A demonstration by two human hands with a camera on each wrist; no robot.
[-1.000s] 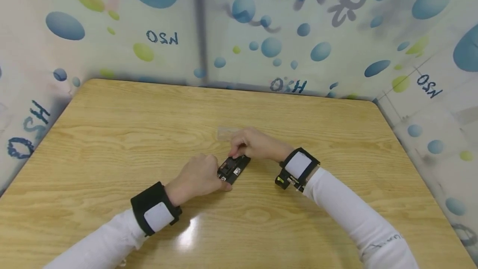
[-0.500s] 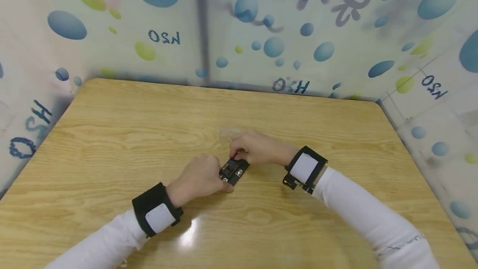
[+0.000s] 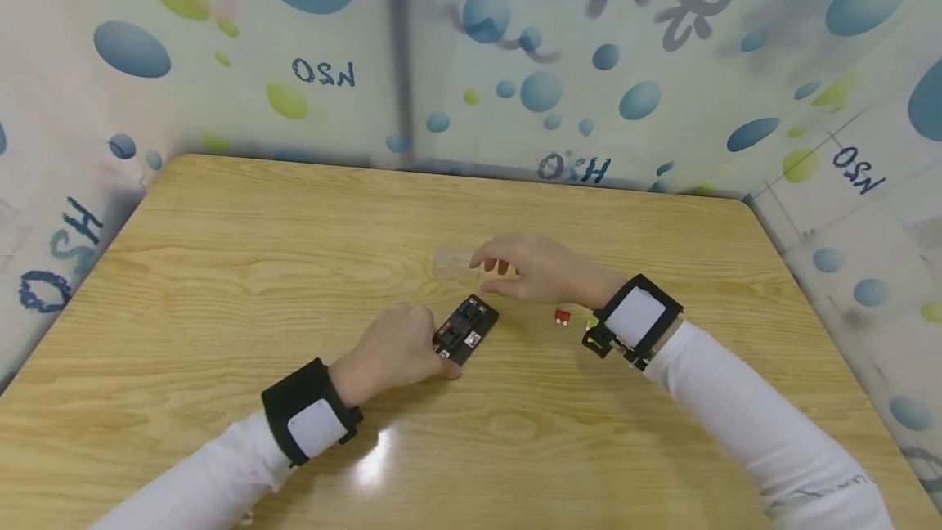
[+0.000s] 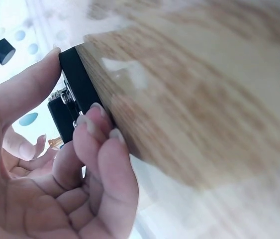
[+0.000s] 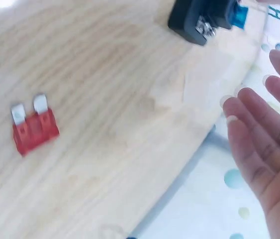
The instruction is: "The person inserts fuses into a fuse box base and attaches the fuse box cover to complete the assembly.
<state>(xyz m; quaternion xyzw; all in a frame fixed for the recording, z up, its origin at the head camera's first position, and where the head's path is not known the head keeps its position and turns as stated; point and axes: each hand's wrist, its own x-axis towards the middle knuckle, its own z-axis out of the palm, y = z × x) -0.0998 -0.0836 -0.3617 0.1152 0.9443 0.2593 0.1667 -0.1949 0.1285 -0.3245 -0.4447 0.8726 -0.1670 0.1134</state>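
Note:
A black fuse block (image 3: 468,332) with silver metal terminals lies slanted on the table. My left hand (image 3: 390,348) grips its near end, and in the left wrist view the thumb and curled fingers hold the black base (image 4: 81,74) by its edges. Toward the block's far end sits a small blue piece (image 5: 239,17), which looks like a blade fuse. My right hand (image 3: 540,268) is just beyond and right of the block, apart from it, thumb and fingers parted with nothing visible between them. A red blade fuse (image 5: 35,132) lies loose on the table, its two metal prongs showing.
Behind the block lies a clear plastic piece (image 3: 451,264), partly covered by the right hand. A yellow-green fuse (image 3: 591,323) shows beside the right wrist strap, partly hidden. The wooden table (image 3: 294,227) meets a patterned wall (image 3: 471,64) at its far edge.
My right hand has come off the block's far end, moving up and right while its fingers spread. The blue piece and the loose fuses have come into sight. The left hand keeps its grip.

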